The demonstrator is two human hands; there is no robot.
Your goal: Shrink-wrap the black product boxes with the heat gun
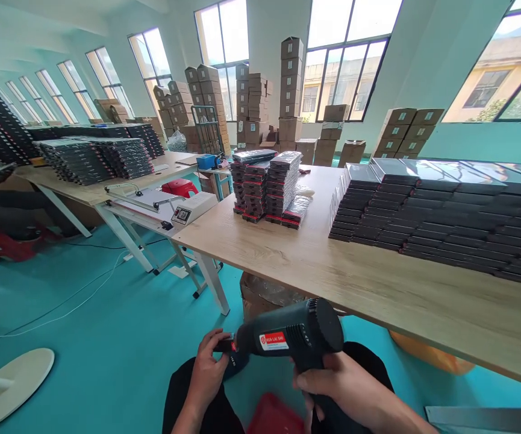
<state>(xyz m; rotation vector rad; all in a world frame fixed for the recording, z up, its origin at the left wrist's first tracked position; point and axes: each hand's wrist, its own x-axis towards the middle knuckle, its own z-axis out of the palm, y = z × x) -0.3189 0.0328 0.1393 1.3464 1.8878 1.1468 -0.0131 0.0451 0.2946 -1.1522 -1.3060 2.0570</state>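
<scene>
My right hand (344,383) grips the handle of a dark heat gun (294,328) with a red and white label. Its nozzle end points left, toward my left hand (206,369). The fingers of that hand are closed around a small, flat black box with a red mark (224,346). The box sits right by the front of the heat gun, which partly hides it; whether they touch I cannot tell. Both hands are over my lap, in front of the wooden table (269,253).
Stacks of film-wrapped boxes (267,184) and a long pile of black boxes (450,211) stand on the table. A bag-lined carton (260,295) is beneath it. To the left are a sealing machine (192,208), another loaded table (84,187) and a seated person (7,199). Cords cross the floor.
</scene>
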